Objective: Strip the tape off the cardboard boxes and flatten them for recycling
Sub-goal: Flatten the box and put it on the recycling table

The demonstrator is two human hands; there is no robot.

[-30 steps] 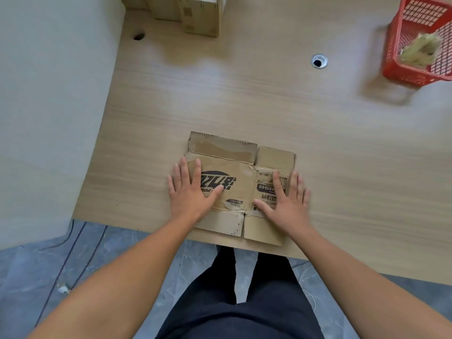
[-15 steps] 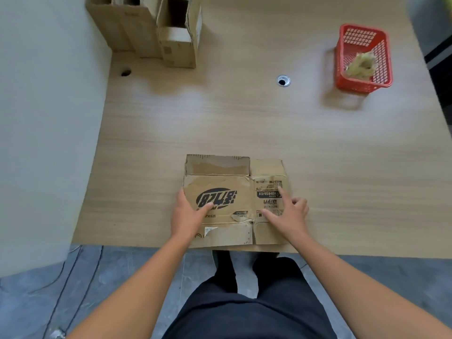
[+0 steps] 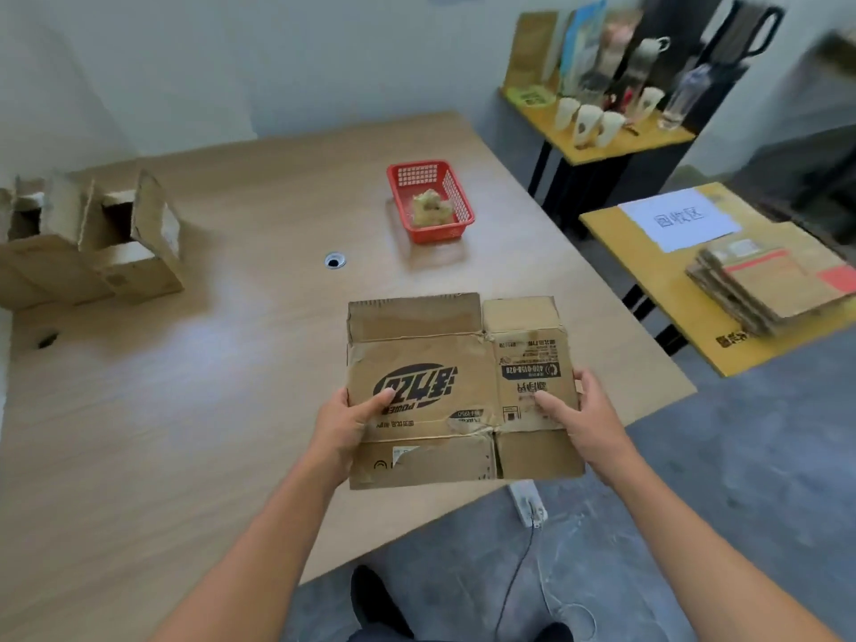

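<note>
A flattened brown cardboard box with a black printed logo is lifted off the wooden table, near its right front corner. My left hand grips its left edge, thumb on top. My right hand grips its right edge the same way. Two open, unflattened cardboard boxes stand at the table's far left. A red plastic basket holding a wad of stripped tape sits at the back of the table.
To the right stands a yellow side table with a white paper sign and a stack of flattened cardboard. A farther yellow table carries cups and bottles. A power strip and cable lie on the grey floor.
Both hands went from pressing the flattened box on the table to gripping its side edges and lifting it. My view has swung up and to the right, showing the side tables.
</note>
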